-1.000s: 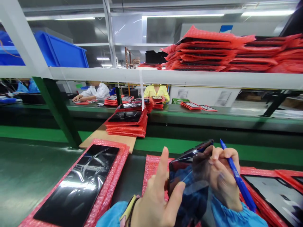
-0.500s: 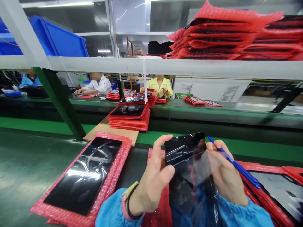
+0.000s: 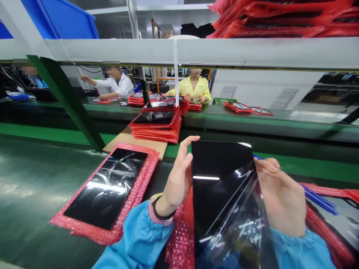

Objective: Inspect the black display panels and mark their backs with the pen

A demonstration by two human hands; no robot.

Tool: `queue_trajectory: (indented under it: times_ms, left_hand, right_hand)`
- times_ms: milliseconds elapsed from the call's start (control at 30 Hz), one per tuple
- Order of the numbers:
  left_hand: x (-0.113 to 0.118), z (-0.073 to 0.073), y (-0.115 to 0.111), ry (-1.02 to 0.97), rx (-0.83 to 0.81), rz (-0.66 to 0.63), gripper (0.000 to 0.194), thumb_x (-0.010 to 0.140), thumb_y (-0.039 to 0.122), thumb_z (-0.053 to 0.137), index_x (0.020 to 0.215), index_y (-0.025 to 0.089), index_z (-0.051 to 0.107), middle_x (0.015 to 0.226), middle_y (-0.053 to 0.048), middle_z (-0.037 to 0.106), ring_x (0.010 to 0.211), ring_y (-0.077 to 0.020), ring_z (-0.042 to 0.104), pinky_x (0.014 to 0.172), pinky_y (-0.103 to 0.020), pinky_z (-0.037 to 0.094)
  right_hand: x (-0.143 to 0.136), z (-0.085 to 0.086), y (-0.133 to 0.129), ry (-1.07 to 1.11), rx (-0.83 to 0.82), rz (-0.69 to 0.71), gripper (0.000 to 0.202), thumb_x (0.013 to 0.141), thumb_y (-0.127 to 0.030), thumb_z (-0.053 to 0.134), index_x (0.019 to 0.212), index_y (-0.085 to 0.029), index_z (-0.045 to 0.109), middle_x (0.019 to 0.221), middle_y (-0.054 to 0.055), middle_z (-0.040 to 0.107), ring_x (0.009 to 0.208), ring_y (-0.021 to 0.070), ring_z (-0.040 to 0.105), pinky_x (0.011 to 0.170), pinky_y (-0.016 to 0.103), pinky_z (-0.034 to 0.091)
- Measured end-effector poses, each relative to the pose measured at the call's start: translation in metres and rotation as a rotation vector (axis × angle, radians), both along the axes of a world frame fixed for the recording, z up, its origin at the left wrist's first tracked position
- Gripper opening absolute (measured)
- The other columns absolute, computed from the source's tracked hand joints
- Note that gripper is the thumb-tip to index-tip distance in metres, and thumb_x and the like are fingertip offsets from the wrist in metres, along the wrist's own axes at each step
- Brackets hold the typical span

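Observation:
A black glossy screen panel (image 3: 221,160) is held upright and tilted in front of me. My left hand (image 3: 179,179) grips its left edge, thumb and forefinger near the top corner. My right hand (image 3: 282,196) is at the right edge, fingers curled, with a slim blue pen-like tool (image 3: 319,200) passing behind them. Clear film (image 3: 238,213) lies wrinkled over the panel's lower right part; whether my right fingers pinch it I cannot tell. Red bubble wrap (image 3: 181,235) shows under the panel. Another black screen panel (image 3: 108,186) lies on red bubble wrap to the left.
Red-wrapped panels (image 3: 157,130) are stacked on a wooden board (image 3: 120,140) ahead. More red-wrapped parts (image 3: 344,220) lie at right. A green post (image 3: 67,101) and a white shelf beam (image 3: 126,52) cross the view. Several people sit at the far bench.
The panel has been raised and turned to show more of its face. The film, lifted across it before, now lies lower along the right side. My view has tilted down.

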State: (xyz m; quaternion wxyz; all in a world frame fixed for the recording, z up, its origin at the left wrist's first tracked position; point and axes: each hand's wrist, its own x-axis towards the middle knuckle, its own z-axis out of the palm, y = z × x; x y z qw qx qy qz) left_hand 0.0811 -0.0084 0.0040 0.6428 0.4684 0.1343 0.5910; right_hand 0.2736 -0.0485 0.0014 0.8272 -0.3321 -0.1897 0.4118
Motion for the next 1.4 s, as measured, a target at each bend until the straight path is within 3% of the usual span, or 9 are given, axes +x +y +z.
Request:
queue_trajectory:
  times_ms: [200,467,667,767,867,967,1100,1233,1400]
  left_hand:
    - [0.002,-0.002,0.007,-0.045,-0.082,-0.074,0.031,0.092,0.027,0.046,0.122,0.026,0.055,0.118,-0.002,0.063,0.117,-0.0235,0.057,0.101,-0.037,0.043]
    - [0.007,-0.005,0.012,0.009,-0.100,0.014,0.026,0.094,0.025,0.043,0.116,0.025,0.057,0.124,0.001,0.060,0.123,-0.0200,0.051,0.108,-0.033,0.034]
    - [0.010,-0.008,0.014,0.066,-0.065,0.153,0.027,0.098,0.030,0.039,0.112,0.022,0.061,0.122,-0.001,0.059,0.128,-0.0181,0.045,0.112,-0.030,0.029]
    - [0.011,-0.009,0.016,0.043,-0.098,0.065,0.028,0.099,0.035,0.038,0.114,0.023,0.058,0.114,-0.002,0.062,0.117,-0.0189,0.054,0.105,-0.033,0.039]
    - [0.013,-0.016,0.022,0.091,-0.111,0.063,0.031,0.099,0.036,0.036,0.115,0.021,0.058,0.116,-0.003,0.062,0.115,-0.0189,0.056,0.102,-0.031,0.041]
    - [0.009,-0.032,0.028,0.288,-0.215,0.065,0.040,0.099,0.042,0.034,0.127,0.021,0.053,0.117,-0.006,0.062,0.113,-0.0201,0.058,0.100,-0.033,0.043]
    - [-0.014,-0.065,0.029,0.490,-0.347,0.063,0.055,0.093,0.041,0.045,0.144,0.024,0.032,0.123,-0.012,0.059,0.112,-0.0224,0.060,0.092,-0.037,0.049]
    - [-0.042,-0.106,0.019,0.640,-0.352,0.205,0.044,0.079,0.023,0.064,0.121,0.018,0.051,0.124,-0.014,0.056,0.112,-0.0229,0.057,0.093,-0.035,0.048]
    - [-0.059,-0.145,0.010,0.843,-0.440,0.194,0.028,0.071,0.021,0.068,0.096,0.014,0.058,0.088,-0.008,0.063,0.071,-0.0188,0.062,0.062,-0.032,0.052]
  right_hand:
    - [0.010,-0.008,0.002,-0.055,0.003,0.010,0.022,0.054,-0.004,0.058,0.063,-0.022,0.047,0.063,-0.007,0.042,0.066,0.0098,0.055,0.076,0.024,0.059]
    - [0.005,0.002,0.004,0.030,-0.106,0.073,0.028,0.051,-0.007,0.068,0.065,-0.021,0.049,0.064,-0.008,0.047,0.060,0.0068,0.056,0.064,0.018,0.057]
    - [0.001,-0.003,0.005,-0.119,-0.242,-0.036,0.042,0.050,-0.009,0.081,0.081,-0.026,0.058,0.094,-0.006,0.071,0.091,0.0115,0.066,0.068,0.016,0.054]
    - [-0.001,-0.010,0.005,-0.226,-0.161,-0.015,0.045,0.050,-0.011,0.083,0.085,-0.026,0.059,0.120,-0.003,0.069,0.115,0.0162,0.061,0.073,0.020,0.054]
    - [0.003,-0.026,0.006,-0.265,-0.173,0.064,0.048,0.055,-0.018,0.084,0.096,-0.028,0.061,0.133,-0.001,0.063,0.120,0.0217,0.060,0.081,0.028,0.055]
    - [0.010,-0.054,0.011,-0.254,-0.218,0.086,0.041,0.057,-0.026,0.084,0.089,-0.028,0.059,0.125,0.000,0.069,0.119,0.0258,0.062,0.092,0.039,0.053]
    - [0.017,-0.102,0.019,-0.268,-0.264,0.022,0.039,0.052,-0.027,0.083,0.078,-0.027,0.055,0.108,0.002,0.075,0.124,0.0283,0.058,0.103,0.044,0.044]
    - [0.012,-0.144,0.029,-0.347,-0.277,-0.014,0.034,0.052,-0.030,0.078,0.076,-0.026,0.054,0.100,0.002,0.076,0.121,0.0296,0.060,0.103,0.046,0.043]
    - [-0.009,-0.167,0.032,-0.546,-0.241,-0.020,0.028,0.066,-0.038,0.071,0.086,-0.026,0.056,0.093,0.004,0.074,0.105,0.0277,0.068,0.096,0.047,0.048]
